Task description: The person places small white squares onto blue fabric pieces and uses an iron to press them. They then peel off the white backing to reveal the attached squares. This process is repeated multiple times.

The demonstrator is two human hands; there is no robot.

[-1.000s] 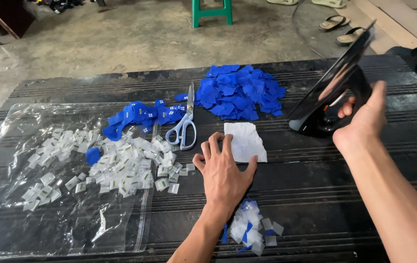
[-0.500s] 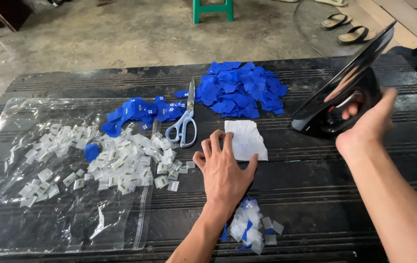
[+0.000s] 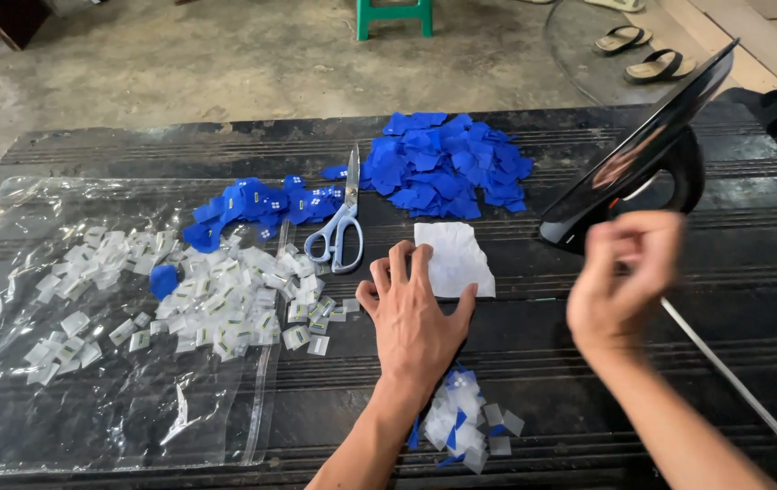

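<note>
My left hand (image 3: 415, 322) lies flat on the dark table (image 3: 552, 363), fingers spread, fingertips on the near edge of a white cloth piece (image 3: 456, 254). My right hand (image 3: 620, 281) is blurred, fingers curled, just in front of a black iron (image 3: 651, 150) that stands tilted on its heel. It does not touch the iron. Scissors (image 3: 341, 227) with pale handles lie to the left of the white piece. Behind it is a heap of blue fabric pieces (image 3: 443, 168).
A clear plastic sheet (image 3: 89, 399) at the left carries several small white packets (image 3: 225, 290) and a blue tagged bunch (image 3: 252, 204). A small white and blue pile (image 3: 465, 422) lies by my left wrist. The iron's cord (image 3: 733, 381) runs to the front right. A green stool (image 3: 393, 14) and sandals (image 3: 633, 41) are on the floor beyond.
My right hand has let go of the iron's handle and drawn back toward me. The iron stays standing on its heel. My left hand has not moved.
</note>
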